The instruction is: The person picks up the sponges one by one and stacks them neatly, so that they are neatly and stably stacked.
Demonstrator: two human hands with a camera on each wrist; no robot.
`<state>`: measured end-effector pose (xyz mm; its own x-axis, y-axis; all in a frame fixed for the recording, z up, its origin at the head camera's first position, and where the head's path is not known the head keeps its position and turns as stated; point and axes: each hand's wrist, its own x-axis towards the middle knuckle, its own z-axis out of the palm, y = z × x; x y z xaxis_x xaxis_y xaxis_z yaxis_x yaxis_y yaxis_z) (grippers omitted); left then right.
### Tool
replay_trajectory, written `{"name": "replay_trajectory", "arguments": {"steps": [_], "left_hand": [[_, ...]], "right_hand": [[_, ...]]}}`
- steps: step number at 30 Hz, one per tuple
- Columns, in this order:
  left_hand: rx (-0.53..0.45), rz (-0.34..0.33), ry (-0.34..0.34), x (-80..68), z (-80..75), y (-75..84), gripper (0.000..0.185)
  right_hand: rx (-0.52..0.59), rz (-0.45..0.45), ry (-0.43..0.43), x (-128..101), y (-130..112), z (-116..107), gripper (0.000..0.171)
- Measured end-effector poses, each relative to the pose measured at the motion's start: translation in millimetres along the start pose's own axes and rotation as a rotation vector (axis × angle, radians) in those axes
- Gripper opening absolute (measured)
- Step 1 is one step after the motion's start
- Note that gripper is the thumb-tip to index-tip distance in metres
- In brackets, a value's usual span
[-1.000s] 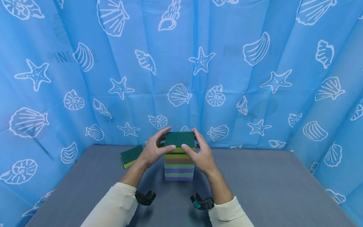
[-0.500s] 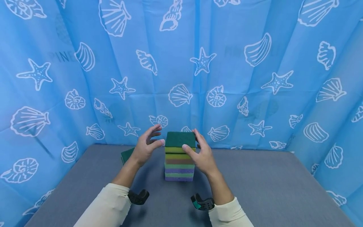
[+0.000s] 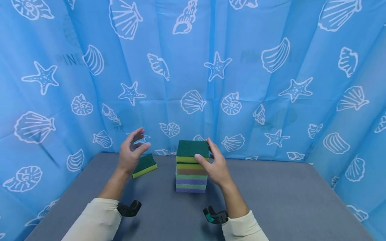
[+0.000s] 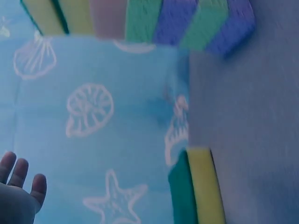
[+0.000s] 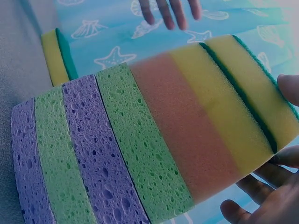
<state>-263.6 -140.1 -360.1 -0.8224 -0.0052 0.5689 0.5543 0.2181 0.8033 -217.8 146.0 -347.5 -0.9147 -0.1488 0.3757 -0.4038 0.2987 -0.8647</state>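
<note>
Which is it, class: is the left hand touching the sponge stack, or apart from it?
Apart. The head view shows bare curtain between the left hand and the sponge stack.

A flat grey tabletop [image 3: 286,201] fills the foreground, enclosed at the back and both sides by a hanging blue fabric curtain [image 3: 241,83] printed with white seashells and starfish.
</note>
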Motion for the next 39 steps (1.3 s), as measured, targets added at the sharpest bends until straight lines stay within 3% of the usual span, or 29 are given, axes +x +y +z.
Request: {"name": "replay_trajectory", "arguments": {"steps": [7, 11, 18, 23, 31, 39], "left_hand": [[0.121, -0.075, 0.135, -5.9, -29.2, -29.3, 0.054], [0.182, -0.172, 0.160, -13.1, -37.2, -52.9, 0.057], [0.260, -0.433, 0.039, -25.8, -47.9, -83.9, 0.076], [0.290, -0.548, -0.065, -31.8, -53.4, -97.3, 0.086], [0.340, -0.614, -0.161, -37.9, -54.2, -111.0, 0.095], [0.360, -0.602, -0.207, -41.0, -47.9, -119.7, 0.096]], "right_hand": [[-0.005, 0.003, -0.003, 1, 0, 0, 0.070], [0.002, 0.002, -0.003, 2, 0, 0, 0.069], [0.015, 0.006, -0.006, 3, 3, -1, 0.068], [0.044, -0.017, -0.011, 5, 5, -1, 0.067], [0.053, -0.015, -0.019, 6, 7, -2, 0.068], [0.042, -0.005, -0.009, 5, 6, -3, 0.068]]}}
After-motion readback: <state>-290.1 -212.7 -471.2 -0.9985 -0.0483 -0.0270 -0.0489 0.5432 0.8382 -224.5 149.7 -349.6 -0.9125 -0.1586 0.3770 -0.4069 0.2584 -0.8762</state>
